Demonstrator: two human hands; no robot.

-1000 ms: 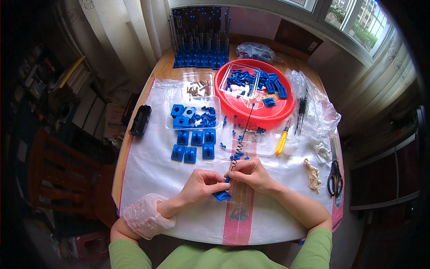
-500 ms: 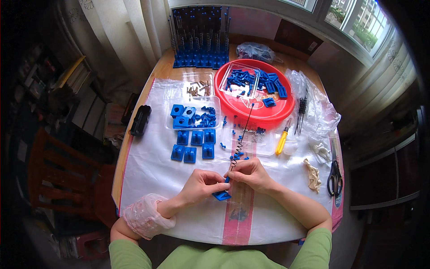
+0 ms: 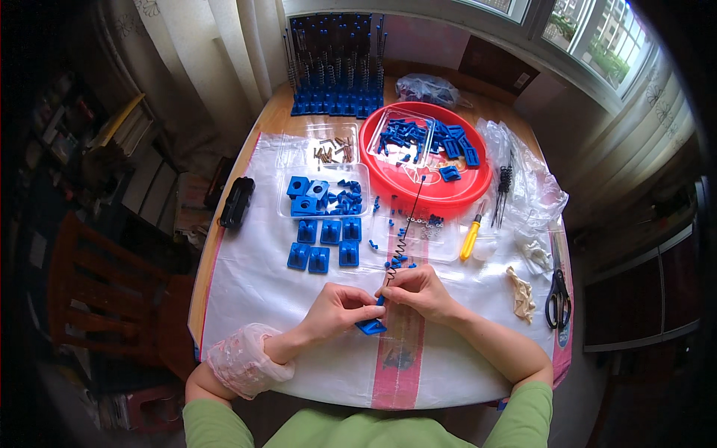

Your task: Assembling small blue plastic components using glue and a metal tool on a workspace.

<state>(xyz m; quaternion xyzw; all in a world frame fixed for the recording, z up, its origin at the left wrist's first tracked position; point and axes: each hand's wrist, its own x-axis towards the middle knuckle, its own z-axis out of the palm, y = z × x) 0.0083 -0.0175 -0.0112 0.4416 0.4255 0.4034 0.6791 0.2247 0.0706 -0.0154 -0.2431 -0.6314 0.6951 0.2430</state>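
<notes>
My left hand [image 3: 342,309] is closed on a blue plastic base [image 3: 370,327], with its flat foot showing below the fingers. In a pinch, my right hand [image 3: 415,291] grips the lower end of a dark wire rod [image 3: 399,246] where it meets the base. The rod is coiled in its middle and slants up and away to a small blue tip. Both hands are close together above the white sheet. Just beyond them lie several small blue pieces and a clear tray [image 3: 437,245] with little pale nuts. My fingers hide the joint itself.
Several blue bases [image 3: 330,231] lie left of centre, before a clear box [image 3: 282,201] of blue parts. A red basin [image 3: 478,190] stands behind. Finished-looking coil stands [image 3: 336,103] fill the back. To the right are a yellow screwdriver [image 3: 470,239], coiled rods [image 3: 504,187] and black scissors [image 3: 557,300].
The hands keep the same grip on the base and rod. The whole view has shifted very slightly; nothing else has visibly moved.
</notes>
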